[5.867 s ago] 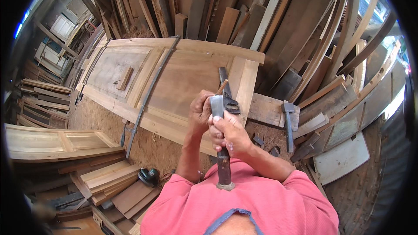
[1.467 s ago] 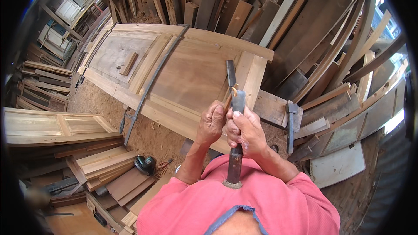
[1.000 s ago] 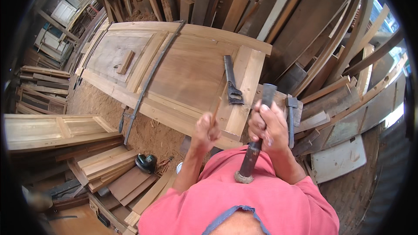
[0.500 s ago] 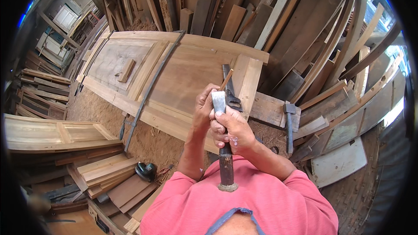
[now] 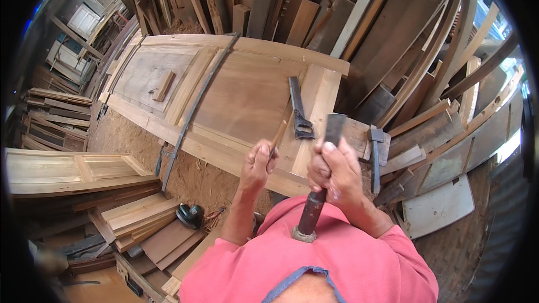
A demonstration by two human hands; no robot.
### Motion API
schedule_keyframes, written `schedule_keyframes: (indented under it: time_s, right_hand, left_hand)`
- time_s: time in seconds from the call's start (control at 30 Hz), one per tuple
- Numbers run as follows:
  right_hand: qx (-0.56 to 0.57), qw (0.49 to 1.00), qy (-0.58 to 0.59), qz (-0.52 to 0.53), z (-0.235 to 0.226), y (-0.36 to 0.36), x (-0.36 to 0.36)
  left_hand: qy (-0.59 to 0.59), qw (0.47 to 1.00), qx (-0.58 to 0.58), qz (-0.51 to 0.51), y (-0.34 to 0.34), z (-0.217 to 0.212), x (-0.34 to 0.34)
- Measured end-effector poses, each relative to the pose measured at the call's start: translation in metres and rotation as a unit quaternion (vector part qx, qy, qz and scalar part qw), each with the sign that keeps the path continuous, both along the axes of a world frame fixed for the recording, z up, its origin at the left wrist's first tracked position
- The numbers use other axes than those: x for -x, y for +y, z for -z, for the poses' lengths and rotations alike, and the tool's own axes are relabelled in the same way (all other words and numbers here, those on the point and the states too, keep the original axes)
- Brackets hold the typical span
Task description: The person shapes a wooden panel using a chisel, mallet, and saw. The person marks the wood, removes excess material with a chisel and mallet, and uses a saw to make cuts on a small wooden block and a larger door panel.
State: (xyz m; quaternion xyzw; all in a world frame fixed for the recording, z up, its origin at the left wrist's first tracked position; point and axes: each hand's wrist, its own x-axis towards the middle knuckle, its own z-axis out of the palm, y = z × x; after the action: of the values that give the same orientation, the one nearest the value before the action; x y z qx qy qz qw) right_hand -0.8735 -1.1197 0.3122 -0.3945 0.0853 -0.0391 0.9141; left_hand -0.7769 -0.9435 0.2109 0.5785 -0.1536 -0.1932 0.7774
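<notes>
My right hand (image 5: 336, 171) grips a heavy hammer (image 5: 323, 177) with a dark handle, its metal head raised above my fist. My left hand (image 5: 257, 164) pinches a thin wooden stick (image 5: 280, 131) that slants up over the near rail of a large wooden door (image 5: 236, 87) lying flat in front of me. The two hands are apart, the left one lower left of the hammer head. A dark metal tool (image 5: 299, 112) lies on the door just beyond my hands.
A long metal bar clamp (image 5: 193, 109) crosses the door. A hatchet (image 5: 375, 154) rests on planks at right. Boards lean along the back and right. Another door frame (image 5: 67, 168), stacked boards (image 5: 140, 221) and a power tool (image 5: 190, 215) lie at left on sawdust.
Half a second ago both hands were together with the hammer head down at the stick. The hammer has since swung up and to the right, away from my left hand.
</notes>
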Motion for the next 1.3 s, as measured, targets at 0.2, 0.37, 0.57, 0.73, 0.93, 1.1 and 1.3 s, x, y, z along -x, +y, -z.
schedule_keyframes:
  time_s: [0.2, 0.37, 0.57, 0.73, 0.93, 1.1, 1.3]
  right_hand:
    - [-0.08, 0.985, 0.057, -0.139, 0.039, 0.022, -0.045]
    - [-0.046, 0.984, 0.051, -0.162, 0.039, 0.027, -0.032]
    - [-0.005, 0.99, 0.045, -0.135, 0.03, 0.026, -0.025]
    - [-0.009, 0.992, 0.032, -0.123, 0.033, 0.024, -0.019]
    - [0.045, 0.997, -0.026, 0.048, 0.008, -0.009, -0.003]
    - [0.137, 0.989, 0.018, 0.047, 0.038, -0.034, -0.027]
    - [0.283, 0.957, 0.001, 0.071, 0.053, -0.031, -0.048]
  left_hand:
    - [-0.019, 0.998, 0.067, 0.009, -0.05, -0.021, -0.042]
    - [-0.111, 0.991, 0.014, 0.069, -0.033, -0.018, -0.045]
    - [-0.169, 0.985, 0.024, 0.038, -0.041, -0.023, -0.033]
    - [-0.142, 0.989, 0.013, 0.037, -0.043, -0.03, -0.023]
    - [-0.15, 0.975, -0.129, 0.102, 0.001, 0.018, 0.015]
    - [0.014, 0.993, -0.06, 0.102, -0.011, 0.015, 0.012]
    - [-0.206, 0.973, -0.088, 0.049, -0.031, 0.016, -0.012]
